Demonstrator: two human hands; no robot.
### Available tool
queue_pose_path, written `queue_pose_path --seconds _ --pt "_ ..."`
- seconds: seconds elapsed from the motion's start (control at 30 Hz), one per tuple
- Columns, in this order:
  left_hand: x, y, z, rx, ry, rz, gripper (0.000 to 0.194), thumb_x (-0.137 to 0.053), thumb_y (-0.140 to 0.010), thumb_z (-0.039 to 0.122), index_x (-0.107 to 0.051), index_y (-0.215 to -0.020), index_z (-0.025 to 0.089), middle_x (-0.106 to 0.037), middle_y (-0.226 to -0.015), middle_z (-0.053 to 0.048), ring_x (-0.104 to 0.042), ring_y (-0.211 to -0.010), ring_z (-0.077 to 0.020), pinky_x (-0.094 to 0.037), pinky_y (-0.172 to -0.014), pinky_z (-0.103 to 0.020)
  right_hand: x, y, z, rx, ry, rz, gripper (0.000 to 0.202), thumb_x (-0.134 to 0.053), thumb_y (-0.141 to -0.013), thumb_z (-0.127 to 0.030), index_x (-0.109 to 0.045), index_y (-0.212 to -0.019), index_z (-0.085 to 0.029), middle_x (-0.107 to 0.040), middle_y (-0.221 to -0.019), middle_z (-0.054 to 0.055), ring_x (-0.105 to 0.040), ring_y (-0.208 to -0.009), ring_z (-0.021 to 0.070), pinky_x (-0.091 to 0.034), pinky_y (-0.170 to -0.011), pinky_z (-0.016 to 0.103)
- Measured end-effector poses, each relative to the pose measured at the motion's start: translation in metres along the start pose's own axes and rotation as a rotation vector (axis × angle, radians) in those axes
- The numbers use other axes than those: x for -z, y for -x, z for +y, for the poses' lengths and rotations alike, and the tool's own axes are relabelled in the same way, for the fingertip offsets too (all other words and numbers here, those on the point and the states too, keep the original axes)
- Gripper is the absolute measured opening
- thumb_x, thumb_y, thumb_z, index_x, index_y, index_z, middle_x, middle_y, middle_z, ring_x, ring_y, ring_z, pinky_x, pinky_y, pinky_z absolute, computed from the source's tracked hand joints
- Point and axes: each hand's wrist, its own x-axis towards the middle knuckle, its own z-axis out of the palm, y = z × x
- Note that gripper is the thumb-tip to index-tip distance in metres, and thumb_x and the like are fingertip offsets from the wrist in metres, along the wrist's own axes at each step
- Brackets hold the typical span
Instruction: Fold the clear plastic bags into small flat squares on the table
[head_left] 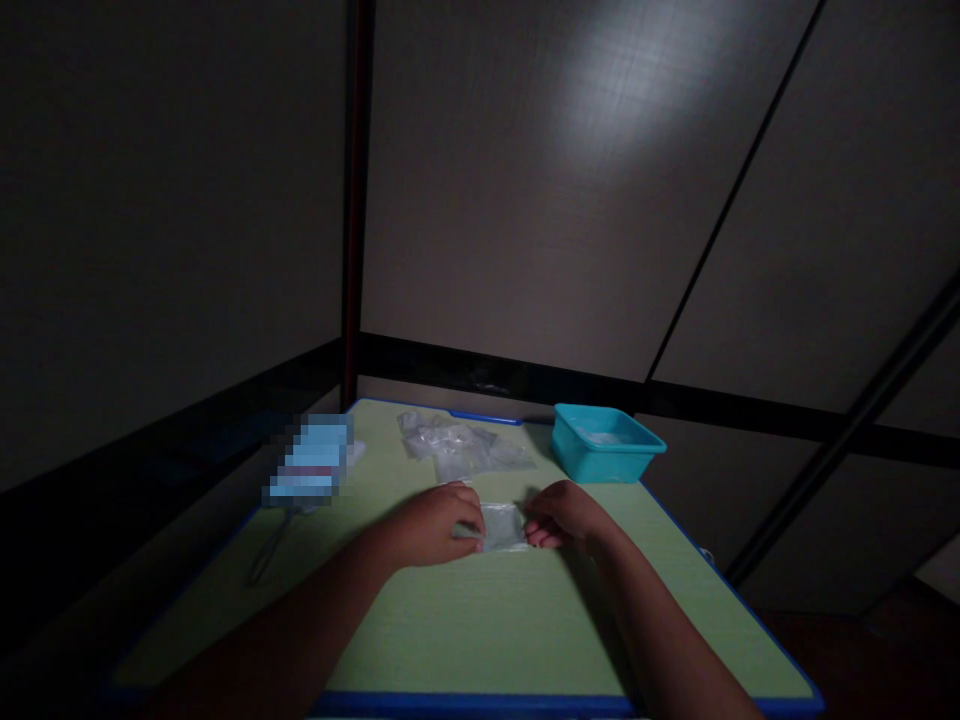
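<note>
A small transparent plastic bag (505, 528) lies flat near the middle of the light green table, stretched between my two hands. My left hand (442, 524) is closed on its left edge, thumb and fingers pinching there. At the opposite edge my right hand (564, 514) grips the bag with curled fingers, partly hidden by the hand itself. Just beyond my hands rests a crumpled pile of transparent plastic bags (469, 448). What the small bag contains, if anything, I cannot make out.
A turquoise plastic basket (606, 460) with something whitish inside stands at the table's back right. On the left lies a blurred-out light blue object (311, 458) with a strap (268, 548). The green table (480, 630) has a blue rim; panelled walls (510, 200) rise behind it.
</note>
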Motion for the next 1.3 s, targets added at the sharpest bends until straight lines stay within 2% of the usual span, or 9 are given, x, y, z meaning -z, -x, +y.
queue_pose_path --seconds 0.2,0.53,0.73,0.93,1.1,1.3 --pt "0.0 -0.001 0.0 0.002 0.001 -0.002 0.014 -0.062 -0.073 0.023 -0.066 -0.087 0.02 -0.061 -0.085 -0.003 -0.055 -0.084 -0.0162 -0.04 -0.078 -0.025 -0.004 -0.002 0.001 -0.052 0.008 -0.042 0.029 -0.047 -0.081 -0.023 -0.057 -0.057 -0.009 -0.063 -0.051 0.007 -0.059 -0.041 0.0114 -0.046 -0.036 0.017" --pt "0.0 -0.001 0.001 0.011 0.014 0.001 0.015 -0.061 -0.073 0.024 -0.066 -0.088 0.021 -0.061 -0.086 -0.003 -0.054 -0.085 -0.0162 -0.04 -0.078 -0.025 -0.007 -0.003 0.005 -0.011 0.166 -0.102 0.021 -0.051 -0.075 -0.021 -0.055 -0.057 -0.011 -0.053 -0.038 -0.001 -0.05 -0.032 0.009 -0.038 -0.028 0.016" --pt "0.0 -0.001 0.001 0.024 0.017 0.048 0.018 -0.063 -0.072 0.025 -0.064 -0.089 0.02 -0.06 -0.091 -0.003 -0.053 -0.09 -0.0172 -0.04 -0.08 -0.026 -0.004 -0.002 0.004 0.024 0.197 -0.097 0.014 -0.051 -0.07 -0.015 -0.053 -0.056 -0.012 -0.049 -0.037 -0.005 -0.045 -0.029 0.006 -0.034 -0.028 0.014" --pt "-0.004 -0.001 -0.002 -0.011 0.039 -0.012 0.016 -0.058 -0.077 0.023 -0.064 -0.091 0.022 -0.062 -0.092 -0.003 -0.054 -0.09 -0.0167 -0.04 -0.08 -0.026 0.002 -0.001 0.003 0.058 0.149 -0.138 0.016 -0.054 -0.066 -0.018 -0.051 -0.051 -0.014 -0.044 -0.035 -0.007 -0.035 -0.027 0.0035 -0.023 -0.027 0.014" --pt "-0.008 0.0 -0.002 -0.049 0.031 -0.025 0.02 -0.056 -0.079 0.024 -0.063 -0.097 0.022 -0.064 -0.097 -0.004 -0.056 -0.092 -0.0167 -0.041 -0.082 -0.026 0.008 -0.005 0.004 0.08 0.074 -0.145 0.015 -0.055 -0.064 -0.021 -0.049 -0.051 -0.015 -0.044 -0.036 -0.007 -0.033 -0.028 0.0034 -0.022 -0.028 0.015" --pt "-0.01 0.0 0.001 -0.083 -0.034 -0.056 0.025 -0.054 -0.079 0.023 -0.062 -0.103 0.022 -0.063 -0.108 -0.004 -0.054 -0.1 -0.0183 -0.04 -0.087 -0.029 0.012 -0.013 0.009 0.169 0.025 -0.066 0.016 -0.054 -0.064 -0.025 -0.045 -0.054 -0.017 -0.041 -0.036 -0.008 -0.032 -0.029 0.0045 -0.022 -0.029 0.016"
